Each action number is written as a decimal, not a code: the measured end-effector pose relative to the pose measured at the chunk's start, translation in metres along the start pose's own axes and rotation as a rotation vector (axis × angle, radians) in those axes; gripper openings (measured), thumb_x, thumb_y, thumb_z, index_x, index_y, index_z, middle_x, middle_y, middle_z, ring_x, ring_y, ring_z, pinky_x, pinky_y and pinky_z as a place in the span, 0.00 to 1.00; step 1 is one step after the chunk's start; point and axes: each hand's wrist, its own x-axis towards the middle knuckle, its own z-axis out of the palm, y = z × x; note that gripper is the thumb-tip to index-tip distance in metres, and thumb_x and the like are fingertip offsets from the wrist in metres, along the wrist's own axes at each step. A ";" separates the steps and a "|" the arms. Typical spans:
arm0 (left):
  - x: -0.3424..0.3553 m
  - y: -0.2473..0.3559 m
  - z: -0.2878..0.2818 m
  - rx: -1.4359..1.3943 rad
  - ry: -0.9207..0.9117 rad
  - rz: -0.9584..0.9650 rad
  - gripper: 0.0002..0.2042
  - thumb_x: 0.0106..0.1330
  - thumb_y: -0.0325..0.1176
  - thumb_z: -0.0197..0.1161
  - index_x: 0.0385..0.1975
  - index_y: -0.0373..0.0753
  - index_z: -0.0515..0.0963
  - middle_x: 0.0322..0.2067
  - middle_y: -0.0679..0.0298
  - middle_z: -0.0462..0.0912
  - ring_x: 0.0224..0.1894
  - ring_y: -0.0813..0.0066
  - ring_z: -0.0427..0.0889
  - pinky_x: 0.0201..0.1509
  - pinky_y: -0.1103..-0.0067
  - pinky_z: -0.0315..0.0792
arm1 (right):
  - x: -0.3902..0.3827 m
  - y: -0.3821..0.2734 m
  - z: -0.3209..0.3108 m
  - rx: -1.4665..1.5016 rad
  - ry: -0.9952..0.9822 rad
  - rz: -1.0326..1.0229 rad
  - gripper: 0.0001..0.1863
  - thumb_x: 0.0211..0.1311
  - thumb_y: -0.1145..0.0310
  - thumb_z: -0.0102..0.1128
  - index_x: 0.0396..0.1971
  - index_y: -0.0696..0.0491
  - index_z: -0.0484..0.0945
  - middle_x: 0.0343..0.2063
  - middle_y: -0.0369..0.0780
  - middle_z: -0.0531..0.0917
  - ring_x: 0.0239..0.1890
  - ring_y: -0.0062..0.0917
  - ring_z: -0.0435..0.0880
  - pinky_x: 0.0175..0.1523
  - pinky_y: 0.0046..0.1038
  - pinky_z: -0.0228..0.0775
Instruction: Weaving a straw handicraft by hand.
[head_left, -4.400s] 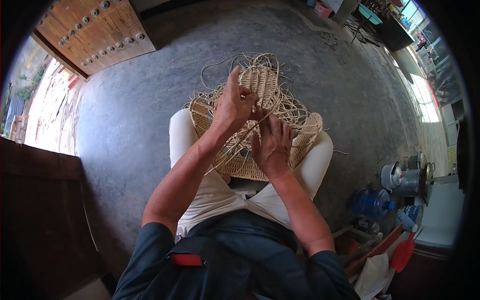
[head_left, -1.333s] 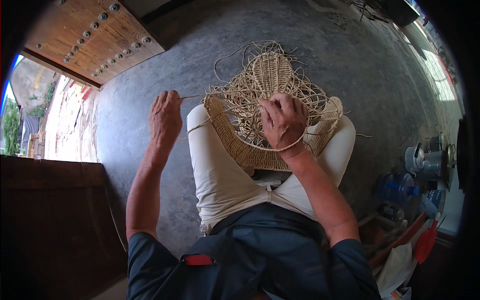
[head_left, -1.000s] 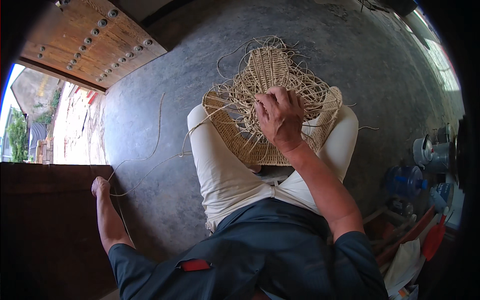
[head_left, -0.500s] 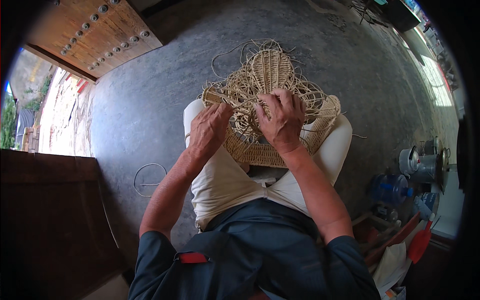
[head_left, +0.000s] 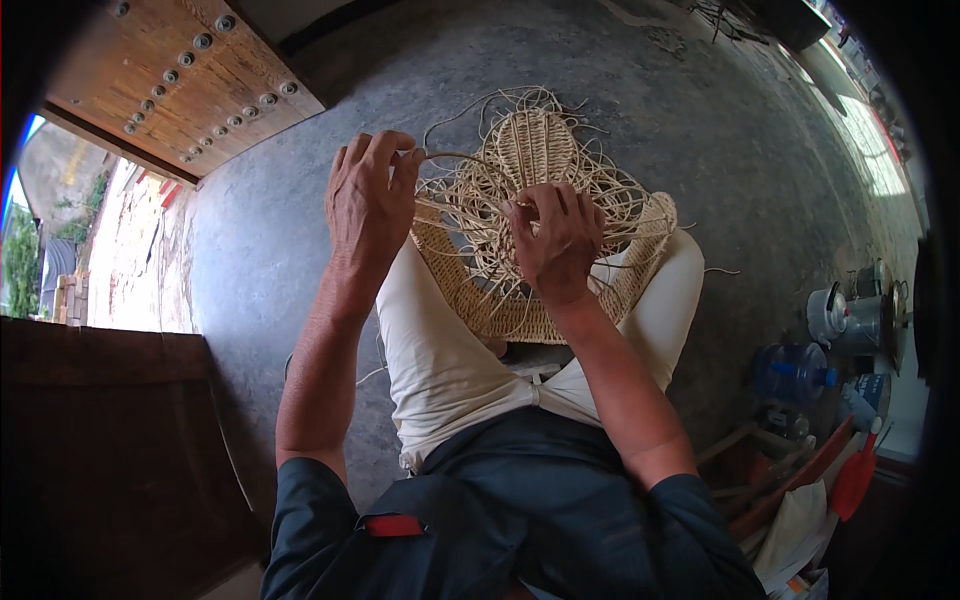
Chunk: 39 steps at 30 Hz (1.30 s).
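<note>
A woven straw-cord piece [head_left: 530,325] rests between my knees, with a narrow ribbed section at the back and a tangle of loose cords in its middle. My left hand [head_left: 370,200] is raised above the piece's left side, with thumb and fingers closed on a pale cord [head_left: 450,155] that arcs toward the centre. My right hand [head_left: 555,240] is over the middle of the tangle, its fingers curled on cords at the base of the ribbed section. What exactly its fingertips grip is partly hidden.
A studded wooden door [head_left: 180,80] stands at upper left, a dark wooden panel [head_left: 110,420] at lower left. To the right are metal pots [head_left: 850,315], a blue water jug [head_left: 790,375] and a red plastic object [head_left: 855,475]. My trousered legs frame the piece on the concrete floor [head_left: 270,230].
My left hand, out at lower left a second ago and back at the weave half a second ago, has risen up and left with cord. My right hand has stayed near the centre.
</note>
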 end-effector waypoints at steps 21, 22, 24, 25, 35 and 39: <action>-0.038 0.032 0.067 -0.682 -0.236 -0.451 0.28 0.78 0.34 0.66 0.73 0.30 0.71 0.31 0.64 0.83 0.25 0.85 0.76 0.28 0.83 0.69 | -0.002 0.002 -0.006 0.004 -0.069 -0.045 0.05 0.59 0.58 0.76 0.33 0.39 0.89 0.35 0.29 0.80 0.41 0.29 0.78 0.50 0.38 0.66; -0.044 0.042 0.048 -0.965 -0.305 -0.669 0.25 0.80 0.35 0.64 0.74 0.35 0.72 0.29 0.68 0.78 0.24 0.88 0.69 0.26 0.85 0.63 | -0.002 0.001 -0.006 0.000 -0.072 -0.045 0.08 0.58 0.56 0.77 0.34 0.39 0.89 0.36 0.29 0.80 0.42 0.29 0.78 0.51 0.39 0.66; -0.063 0.056 0.018 -1.075 -0.351 -0.810 0.25 0.81 0.35 0.62 0.74 0.36 0.72 0.28 0.71 0.76 0.23 0.89 0.66 0.25 0.86 0.60 | -0.002 -0.002 -0.006 0.006 -0.079 -0.049 0.10 0.56 0.54 0.78 0.35 0.39 0.89 0.36 0.30 0.80 0.43 0.30 0.78 0.52 0.39 0.65; -0.071 0.063 0.006 -1.190 -0.400 -0.947 0.24 0.82 0.36 0.61 0.74 0.37 0.72 0.27 0.73 0.73 0.23 0.90 0.63 0.24 0.87 0.57 | -0.003 -0.003 -0.006 -0.024 -0.084 -0.051 0.12 0.55 0.52 0.79 0.35 0.39 0.88 0.37 0.30 0.79 0.44 0.30 0.77 0.52 0.40 0.65; -0.217 -0.172 -0.151 -0.661 0.080 -1.291 0.23 0.83 0.46 0.62 0.60 0.30 0.82 0.21 0.79 0.55 0.23 0.87 0.52 0.29 0.80 0.49 | 0.000 0.004 0.008 -0.089 0.076 -0.092 0.08 0.57 0.58 0.75 0.26 0.39 0.82 0.32 0.29 0.76 0.39 0.29 0.75 0.49 0.40 0.61; -0.360 -0.357 -0.338 -0.254 0.362 -1.736 0.16 0.82 0.48 0.60 0.51 0.41 0.84 0.16 0.77 0.65 0.16 0.83 0.59 0.21 0.78 0.54 | 0.001 0.004 0.005 -0.082 0.057 -0.092 0.07 0.58 0.60 0.73 0.28 0.40 0.81 0.31 0.29 0.76 0.38 0.28 0.75 0.48 0.38 0.61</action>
